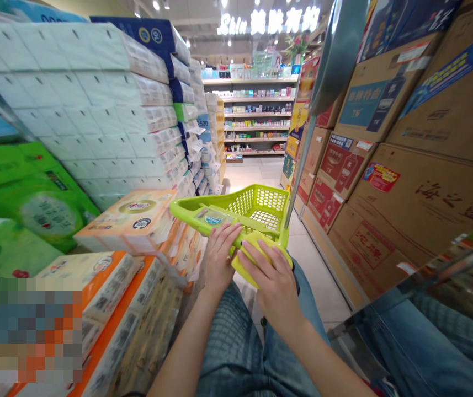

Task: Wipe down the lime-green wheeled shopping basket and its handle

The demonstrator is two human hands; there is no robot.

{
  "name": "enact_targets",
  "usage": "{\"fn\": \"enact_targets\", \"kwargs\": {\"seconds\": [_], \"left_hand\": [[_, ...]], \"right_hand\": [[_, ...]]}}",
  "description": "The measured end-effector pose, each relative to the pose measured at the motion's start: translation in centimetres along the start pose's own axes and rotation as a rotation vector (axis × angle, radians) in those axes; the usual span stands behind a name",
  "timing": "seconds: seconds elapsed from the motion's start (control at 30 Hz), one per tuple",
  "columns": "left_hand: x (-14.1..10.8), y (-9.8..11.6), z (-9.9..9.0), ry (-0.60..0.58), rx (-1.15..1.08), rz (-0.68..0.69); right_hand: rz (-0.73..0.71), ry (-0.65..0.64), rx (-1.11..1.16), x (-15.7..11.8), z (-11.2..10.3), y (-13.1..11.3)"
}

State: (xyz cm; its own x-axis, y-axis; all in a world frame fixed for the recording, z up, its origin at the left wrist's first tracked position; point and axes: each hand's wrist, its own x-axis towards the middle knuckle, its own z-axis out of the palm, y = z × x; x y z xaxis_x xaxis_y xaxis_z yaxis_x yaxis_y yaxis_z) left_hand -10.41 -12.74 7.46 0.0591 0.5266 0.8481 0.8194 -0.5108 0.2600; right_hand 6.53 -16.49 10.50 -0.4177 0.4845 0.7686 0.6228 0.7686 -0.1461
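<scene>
Head view shows a lime-green plastic shopping basket (256,209) held low in front of the person, above their lap, with a flat labelled packet (214,216) lying at its near end. The left hand (219,259) curls its fingers over the basket's near edge, just below the packet. The right hand (271,289) wraps over a curved yellow-green handle (256,259), fingers spread across it; the two hands sit close together without touching. Denim jeans (236,353) fill the space below them. To the left rise stacks of wrapped tissue packs (95,99), with orange-banded packs (112,286) nearer the basket. Printed cardboard cartons (410,209) line the right side. Ahead, past a tiled floor (314,275), stand store shelves (256,116) of small boxed goods.
</scene>
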Motion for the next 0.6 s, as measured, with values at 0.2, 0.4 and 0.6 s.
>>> {"fn": "enact_targets", "kwargs": {"seconds": [0.2,0.4,0.6], "left_hand": [[0.1,0.1,0.4,0.038,0.015,0.005],[0.1,0.1,0.4,0.032,0.017,0.003],[0.3,0.4,0.4,0.052,0.024,-0.002]], "right_hand": [[0.115,0.207,0.238,-2.7,-0.2,2.8],[0.464,0.356,0.493,-2.3,1.2,5.1],[0.375,0.345,0.35,-2.0,1.3,3.9]]}}
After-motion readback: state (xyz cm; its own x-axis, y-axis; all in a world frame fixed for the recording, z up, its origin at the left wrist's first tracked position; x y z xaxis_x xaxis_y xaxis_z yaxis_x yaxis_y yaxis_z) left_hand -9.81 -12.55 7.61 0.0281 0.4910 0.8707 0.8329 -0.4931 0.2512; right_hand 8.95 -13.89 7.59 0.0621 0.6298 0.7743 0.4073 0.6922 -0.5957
